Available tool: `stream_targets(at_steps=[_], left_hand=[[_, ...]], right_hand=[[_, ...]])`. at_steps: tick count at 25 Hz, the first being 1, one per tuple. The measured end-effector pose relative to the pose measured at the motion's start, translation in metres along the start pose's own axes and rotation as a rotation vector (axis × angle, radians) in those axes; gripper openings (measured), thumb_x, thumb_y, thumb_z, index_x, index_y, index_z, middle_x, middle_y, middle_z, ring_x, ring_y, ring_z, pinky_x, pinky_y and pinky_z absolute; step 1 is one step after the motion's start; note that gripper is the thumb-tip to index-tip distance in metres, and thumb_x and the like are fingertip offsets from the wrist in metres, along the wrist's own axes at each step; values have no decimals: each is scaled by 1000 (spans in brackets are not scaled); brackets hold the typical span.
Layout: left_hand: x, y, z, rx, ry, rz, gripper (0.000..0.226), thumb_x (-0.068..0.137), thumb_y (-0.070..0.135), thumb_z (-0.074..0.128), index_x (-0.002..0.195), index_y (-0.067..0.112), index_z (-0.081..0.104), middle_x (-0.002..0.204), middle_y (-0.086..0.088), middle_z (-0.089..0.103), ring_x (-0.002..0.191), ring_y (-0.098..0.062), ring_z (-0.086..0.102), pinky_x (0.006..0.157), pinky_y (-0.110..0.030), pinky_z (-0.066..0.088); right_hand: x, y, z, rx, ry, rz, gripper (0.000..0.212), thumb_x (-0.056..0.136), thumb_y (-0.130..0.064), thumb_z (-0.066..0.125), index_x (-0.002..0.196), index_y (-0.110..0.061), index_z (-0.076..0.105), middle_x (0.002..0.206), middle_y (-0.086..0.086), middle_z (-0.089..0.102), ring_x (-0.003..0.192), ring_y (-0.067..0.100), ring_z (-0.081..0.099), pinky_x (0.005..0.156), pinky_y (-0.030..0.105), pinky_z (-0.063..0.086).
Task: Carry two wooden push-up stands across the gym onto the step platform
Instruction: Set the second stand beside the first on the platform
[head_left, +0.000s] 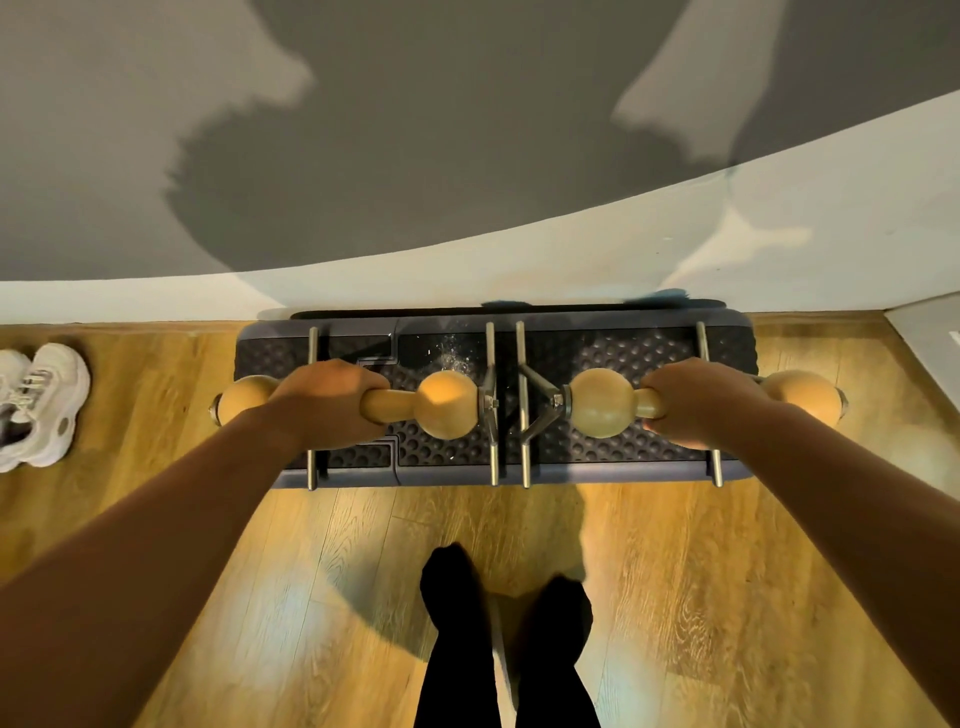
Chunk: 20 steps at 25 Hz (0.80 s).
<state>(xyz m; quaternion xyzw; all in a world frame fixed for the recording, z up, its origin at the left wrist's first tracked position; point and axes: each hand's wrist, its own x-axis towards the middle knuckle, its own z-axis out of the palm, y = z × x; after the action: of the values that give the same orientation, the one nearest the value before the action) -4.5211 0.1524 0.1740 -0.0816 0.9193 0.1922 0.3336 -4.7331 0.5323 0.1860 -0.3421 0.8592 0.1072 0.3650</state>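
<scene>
Two wooden push-up stands with rounded knobs and metal feet lie end to end over the dark studded step platform (613, 353). My left hand (327, 402) is shut around the handle of the left stand (447, 402). My right hand (701, 402) is shut around the handle of the right stand (602, 402). The metal foot bars of both stands span the platform front to back and seem to touch its top; whether they rest fully on it I cannot tell.
The platform stands against a white and grey wall (467, 156) on a wooden floor (727, 597). A pair of white trainers (36, 405) lies on the floor at the left. My legs in black (498, 649) stand just in front of the platform.
</scene>
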Motion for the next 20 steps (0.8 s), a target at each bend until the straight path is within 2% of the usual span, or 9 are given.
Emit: stream_targets(at_steps=[2,5,9,15,20], left_hand=[[3,5,1,-7,9,2,9,88,46,71,90,40,65,74,18,65,72,-5,62,69,-29,48],[4,7,1,-4,18,-1,11,87,47,72,87,42,62,73,20,63,70,-3,60,62,-24,38],[9,5,1,2,32,-14,13,87,48,71,84,41,60,71,18,64,69,-4,61,62,-25,40],[20,1,-2,-18,11,8,13,88,48,71,88,44,59,75,20,63,71,-4,60,63,-25,40],[23,-1,-2,-23,-4,8,18,86,48,71,80,45,55,73,20,62,71,-4,59,62,-26,39]], right_hand=[[1,-5,0,24,11,-9,22,91,-32,69,75,-37,56,72,-9,64,67,10,63,68,33,58],[2,-11,0,35,27,-16,23,92,-31,68,74,-37,54,72,-10,64,66,10,63,62,30,53],[8,-16,1,23,43,-19,25,92,-34,68,73,-38,52,72,-11,63,65,8,61,58,27,45],[18,-25,2,10,39,-3,28,92,-34,69,72,-38,50,73,-11,63,67,9,62,63,30,52],[23,-31,1,3,27,12,22,92,-36,70,77,-37,54,75,-10,64,69,10,63,66,32,55]])
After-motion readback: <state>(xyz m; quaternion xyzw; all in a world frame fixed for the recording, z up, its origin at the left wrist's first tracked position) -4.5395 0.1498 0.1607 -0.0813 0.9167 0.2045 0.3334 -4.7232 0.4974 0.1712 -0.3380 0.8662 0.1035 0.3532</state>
